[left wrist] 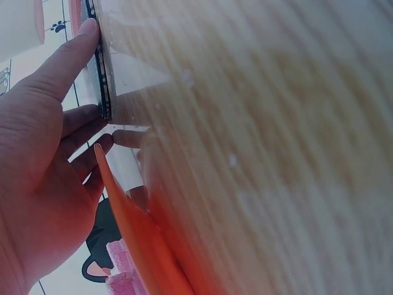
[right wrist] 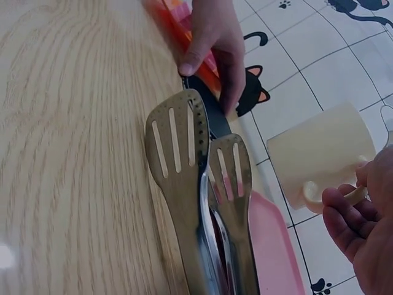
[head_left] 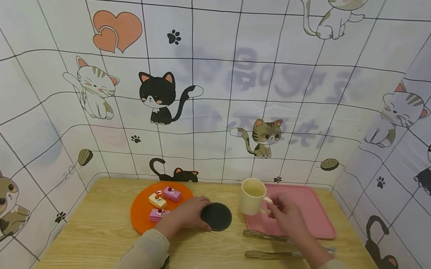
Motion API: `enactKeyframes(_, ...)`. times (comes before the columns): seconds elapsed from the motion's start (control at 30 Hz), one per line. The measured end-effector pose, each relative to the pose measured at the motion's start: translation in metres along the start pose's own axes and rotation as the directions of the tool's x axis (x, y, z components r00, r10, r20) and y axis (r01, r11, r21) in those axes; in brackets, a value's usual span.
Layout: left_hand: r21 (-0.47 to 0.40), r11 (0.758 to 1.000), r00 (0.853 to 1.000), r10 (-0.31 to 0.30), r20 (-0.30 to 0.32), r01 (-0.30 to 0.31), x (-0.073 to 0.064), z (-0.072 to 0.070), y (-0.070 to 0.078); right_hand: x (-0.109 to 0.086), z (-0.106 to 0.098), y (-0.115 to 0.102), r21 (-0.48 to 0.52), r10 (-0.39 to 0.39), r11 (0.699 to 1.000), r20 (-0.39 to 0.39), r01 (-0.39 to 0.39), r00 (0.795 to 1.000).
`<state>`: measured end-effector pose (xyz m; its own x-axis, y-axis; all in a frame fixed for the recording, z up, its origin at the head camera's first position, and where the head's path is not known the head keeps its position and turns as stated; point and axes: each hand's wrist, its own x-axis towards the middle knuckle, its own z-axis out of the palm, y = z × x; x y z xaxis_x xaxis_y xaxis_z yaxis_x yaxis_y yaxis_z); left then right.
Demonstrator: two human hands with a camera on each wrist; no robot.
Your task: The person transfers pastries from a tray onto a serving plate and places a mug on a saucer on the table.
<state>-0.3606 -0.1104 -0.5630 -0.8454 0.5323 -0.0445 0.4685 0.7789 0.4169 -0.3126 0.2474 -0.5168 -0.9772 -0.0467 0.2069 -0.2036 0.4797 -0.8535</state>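
My left hand (head_left: 188, 212) grips the left edge of a round black coaster (head_left: 217, 217), which lies on the table. In the left wrist view, the thumb and fingers of the left hand (left wrist: 55, 147) meet the coaster's thin rim (left wrist: 101, 67). A cream mug (head_left: 251, 199) hangs upright above the table, beside the left edge of the pink tray (head_left: 310, 208). My right hand (head_left: 287, 214) pinches the mug's handle. The right wrist view shows the right hand (right wrist: 368, 224) with its fingers at that handle and the mug (right wrist: 322, 153) off the surface.
An orange plate (head_left: 140, 214) with several small toy cakes (head_left: 157, 200) stands left of the coaster. Two slotted metal tongs (right wrist: 178, 166) lie in front of the tray, below the right forearm. Cat-patterned cloth (head_left: 212, 86) walls the table at the back and sides.
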Motion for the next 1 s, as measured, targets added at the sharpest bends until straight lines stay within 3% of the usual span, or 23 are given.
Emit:
enactKeyframes(0.47,-0.030,0.999,1.000,-0.017,-0.004,0.017,-0.002,0.000,0.000,0.000,0.026,-0.008,0.090,-0.003,0.996,0.066,-0.002,0.998)
enactKeyframes(1.0,-0.063,0.998,1.000,-0.003,-0.023,0.002,0.000,0.002,-0.003,0.003,0.052,-0.010,0.076,-0.043,0.997,0.150,0.031,0.988)
